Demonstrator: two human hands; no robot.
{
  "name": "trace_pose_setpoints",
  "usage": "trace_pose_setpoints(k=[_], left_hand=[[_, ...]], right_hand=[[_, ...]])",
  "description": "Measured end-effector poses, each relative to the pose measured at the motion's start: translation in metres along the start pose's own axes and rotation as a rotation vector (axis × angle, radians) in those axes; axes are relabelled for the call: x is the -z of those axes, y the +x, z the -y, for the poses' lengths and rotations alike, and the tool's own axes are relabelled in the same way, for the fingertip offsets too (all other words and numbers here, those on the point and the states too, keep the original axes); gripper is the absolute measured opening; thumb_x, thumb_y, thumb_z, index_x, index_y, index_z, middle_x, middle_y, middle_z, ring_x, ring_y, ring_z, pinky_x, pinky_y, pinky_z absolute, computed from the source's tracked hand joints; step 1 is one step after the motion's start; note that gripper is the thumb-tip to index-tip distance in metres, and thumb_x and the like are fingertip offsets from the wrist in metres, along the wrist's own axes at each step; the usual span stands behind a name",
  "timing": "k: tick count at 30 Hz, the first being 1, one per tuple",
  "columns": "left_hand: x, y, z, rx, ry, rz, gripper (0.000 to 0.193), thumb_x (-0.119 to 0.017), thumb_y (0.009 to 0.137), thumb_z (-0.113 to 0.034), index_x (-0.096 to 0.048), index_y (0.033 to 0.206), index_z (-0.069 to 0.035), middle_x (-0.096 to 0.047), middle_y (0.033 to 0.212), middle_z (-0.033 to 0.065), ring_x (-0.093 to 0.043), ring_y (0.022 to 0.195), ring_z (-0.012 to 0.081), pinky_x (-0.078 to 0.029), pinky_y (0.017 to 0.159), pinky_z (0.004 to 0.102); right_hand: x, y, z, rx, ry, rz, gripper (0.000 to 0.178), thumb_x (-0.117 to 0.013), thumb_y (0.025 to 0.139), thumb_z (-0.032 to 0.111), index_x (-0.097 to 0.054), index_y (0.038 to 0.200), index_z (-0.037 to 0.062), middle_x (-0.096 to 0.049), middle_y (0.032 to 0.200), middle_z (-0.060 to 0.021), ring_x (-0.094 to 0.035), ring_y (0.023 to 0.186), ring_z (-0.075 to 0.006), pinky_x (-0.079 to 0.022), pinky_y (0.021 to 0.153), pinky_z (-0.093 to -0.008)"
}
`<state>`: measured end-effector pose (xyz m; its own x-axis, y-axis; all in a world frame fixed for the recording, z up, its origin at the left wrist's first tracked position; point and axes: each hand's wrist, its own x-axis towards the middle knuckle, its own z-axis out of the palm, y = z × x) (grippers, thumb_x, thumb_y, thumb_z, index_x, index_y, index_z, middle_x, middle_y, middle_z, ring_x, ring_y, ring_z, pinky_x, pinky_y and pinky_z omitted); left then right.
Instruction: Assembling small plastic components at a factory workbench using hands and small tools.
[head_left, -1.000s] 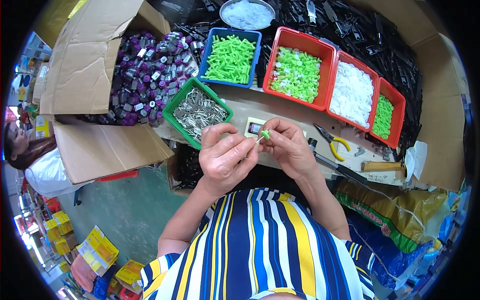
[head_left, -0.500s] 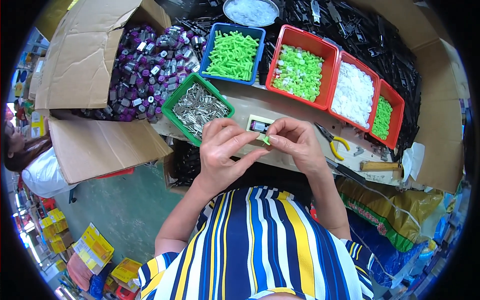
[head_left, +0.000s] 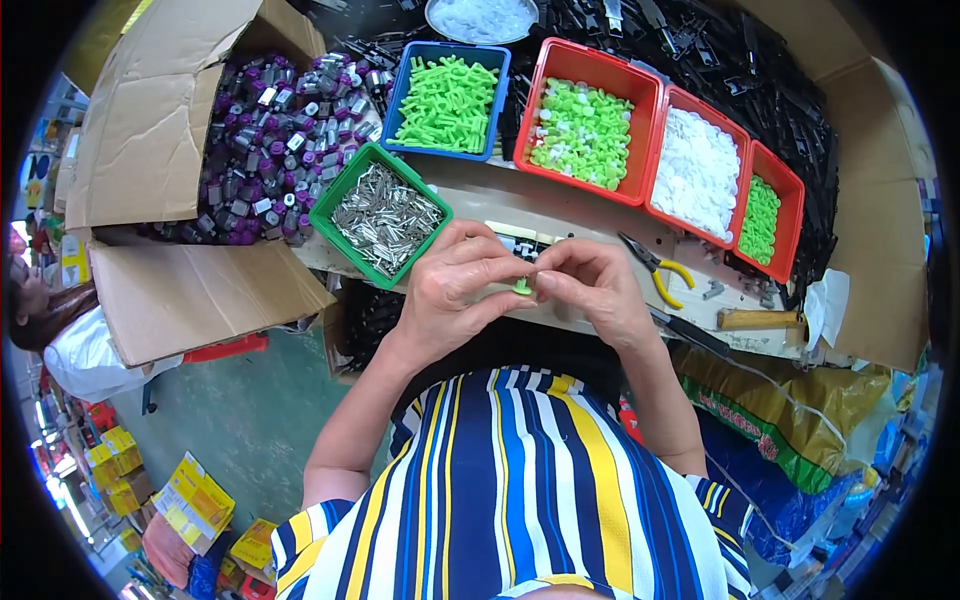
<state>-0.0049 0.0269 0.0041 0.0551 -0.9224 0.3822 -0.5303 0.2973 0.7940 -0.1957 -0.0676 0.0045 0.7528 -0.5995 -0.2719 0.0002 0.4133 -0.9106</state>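
My left hand (head_left: 450, 290) and my right hand (head_left: 592, 288) meet at the middle of the bench's front edge. Between their fingertips is a small green plastic piece (head_left: 522, 287) with a round flat end. The left thumb and forefinger close in on it from the left, while the right thumb and forefinger pinch at its right side. Part of the piece is hidden by the fingers. Just behind the hands lies a pale holder (head_left: 539, 237) with a dark part in it, mostly covered by my fingers.
Around the bench stand a green bin (head_left: 385, 222) of metal pins, a blue bin (head_left: 447, 105) of green sticks, and red bins (head_left: 597, 67) of green and white pieces. Yellow-handled pliers (head_left: 668, 284) lie right. A cardboard box (head_left: 140, 130) holds purple-grey parts. Another person (head_left: 90, 335) is at far left.
My left fingertips have come in around the green piece, which now shows its round end lower down. The holder is more covered by my hands. The view has shifted slightly.
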Motion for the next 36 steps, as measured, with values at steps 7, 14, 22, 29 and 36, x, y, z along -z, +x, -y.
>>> trace_pose_setpoints(k=[7, 14, 22, 29, 36], left_hand=[[-0.009, 0.003, 0.000, 0.044, 0.025, 0.006, 0.035, -0.086, 0.064, -0.012, -0.077, 0.096, -0.006, -0.071, 0.090, 0.0047, -0.061, 0.096, 0.0253, -0.051, 0.083, 0.0368], [-0.012, 0.005, 0.005, -0.011, 0.042, 0.008, 0.036, -0.086, 0.064, -0.013, -0.076, 0.098, -0.005, -0.070, 0.090, 0.0053, -0.060, 0.096, 0.0265, -0.051, 0.083, 0.0370], [-0.014, 0.002, 0.010, -0.020, 0.180, -0.057, 0.045, -0.086, 0.064, -0.016, -0.073, 0.106, -0.006, -0.068, 0.098, 0.0072, -0.059, 0.100, 0.0297, -0.050, 0.084, 0.0400], [-0.029, -0.015, 0.013, -0.201, 0.473, -0.051, 0.036, -0.083, 0.068, -0.013, -0.072, 0.103, -0.008, -0.065, 0.099, 0.0053, -0.058, 0.101, 0.0291, -0.046, 0.083, 0.0425], [-0.040, -0.024, 0.019, -0.245, 0.536, -0.022, 0.034, -0.081, 0.072, -0.014, -0.072, 0.104, -0.009, -0.064, 0.102, 0.0046, -0.057, 0.104, 0.0275, -0.045, 0.082, 0.0421]], right_hand=[[-0.002, -0.015, 0.002, 0.573, -0.796, -0.120, 0.019, -0.075, 0.077, -0.001, -0.071, 0.096, 0.0018, -0.068, 0.090, -0.0127, -0.067, 0.082, -0.0246, -0.051, 0.073, -0.0333], [-0.002, -0.013, -0.001, 0.755, -1.071, -0.168, 0.018, -0.076, 0.076, -0.001, -0.071, 0.093, 0.0041, -0.067, 0.089, -0.0088, -0.066, 0.081, -0.0267, -0.049, 0.070, -0.0365], [0.009, -0.004, -0.013, 0.749, -1.229, -0.201, 0.017, -0.074, 0.074, 0.001, -0.066, 0.089, 0.0051, -0.064, 0.085, -0.0082, -0.063, 0.079, -0.0262, -0.046, 0.070, -0.0361], [0.019, 0.004, -0.018, 0.725, -1.240, -0.170, 0.018, -0.073, 0.075, 0.002, -0.065, 0.091, 0.0051, -0.060, 0.084, -0.0077, -0.061, 0.080, -0.0265, -0.045, 0.071, -0.0375], [0.026, 0.003, -0.013, 0.681, -1.307, -0.110, 0.018, -0.074, 0.077, 0.003, -0.065, 0.093, 0.0052, -0.059, 0.087, -0.0069, -0.061, 0.083, -0.0254, -0.043, 0.071, -0.0374]])
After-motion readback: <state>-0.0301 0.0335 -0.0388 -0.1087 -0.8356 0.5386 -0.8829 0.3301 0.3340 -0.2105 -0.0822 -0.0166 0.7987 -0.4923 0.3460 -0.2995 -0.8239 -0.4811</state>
